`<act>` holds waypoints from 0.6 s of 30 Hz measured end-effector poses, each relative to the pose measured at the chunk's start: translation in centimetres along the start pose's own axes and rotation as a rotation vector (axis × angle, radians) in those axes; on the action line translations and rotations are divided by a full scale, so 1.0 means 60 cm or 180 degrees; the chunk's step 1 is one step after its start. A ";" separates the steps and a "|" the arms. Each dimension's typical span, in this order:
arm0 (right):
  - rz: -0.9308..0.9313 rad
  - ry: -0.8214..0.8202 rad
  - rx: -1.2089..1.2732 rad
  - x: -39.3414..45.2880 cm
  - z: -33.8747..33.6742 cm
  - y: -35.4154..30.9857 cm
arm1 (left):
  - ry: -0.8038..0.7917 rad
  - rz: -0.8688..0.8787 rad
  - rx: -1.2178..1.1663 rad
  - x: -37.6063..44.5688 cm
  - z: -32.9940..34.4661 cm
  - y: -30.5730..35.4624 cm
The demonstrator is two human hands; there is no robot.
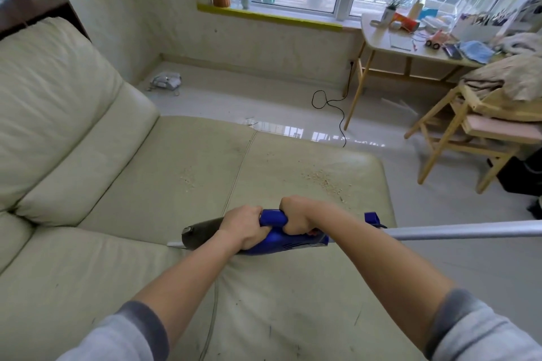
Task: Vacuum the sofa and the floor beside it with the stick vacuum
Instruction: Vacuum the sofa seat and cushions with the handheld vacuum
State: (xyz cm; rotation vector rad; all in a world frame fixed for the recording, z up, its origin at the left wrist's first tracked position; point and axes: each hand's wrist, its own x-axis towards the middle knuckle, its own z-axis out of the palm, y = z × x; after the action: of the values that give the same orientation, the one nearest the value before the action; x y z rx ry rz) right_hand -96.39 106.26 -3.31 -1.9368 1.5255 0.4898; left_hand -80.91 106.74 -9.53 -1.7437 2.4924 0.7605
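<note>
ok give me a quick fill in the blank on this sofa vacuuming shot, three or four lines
1. Both hands grip the ____ body of the vacuum.
2. The crumbs lie on the sofa's ____ cushion.
3. The silver tube runs off toward the frame's ____ edge.
4. A black ____ trails across the floor.

Missing words: blue; seat; right; cord

Both forearms are bare. The left sleeve point(117, 334) and the right sleeve point(481, 331) are light grey, each pushed up toward the elbow, each ending in a darker grey ribbed cuff.
</note>
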 end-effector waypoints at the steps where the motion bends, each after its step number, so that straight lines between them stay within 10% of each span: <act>1: -0.0023 -0.0002 -0.0009 0.004 -0.003 -0.002 | 0.0037 -0.0013 -0.0025 0.001 -0.001 -0.003; 18: 0.0008 0.0010 -0.0167 0.115 -0.007 -0.084 | -0.0218 -0.0079 -0.0142 0.042 -0.016 -0.129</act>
State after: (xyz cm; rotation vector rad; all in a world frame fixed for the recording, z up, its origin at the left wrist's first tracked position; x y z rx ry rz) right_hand -89.77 101.63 -6.14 -1.9766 1.5313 0.5330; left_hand -74.75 102.13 -12.33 -1.7276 2.4240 0.8653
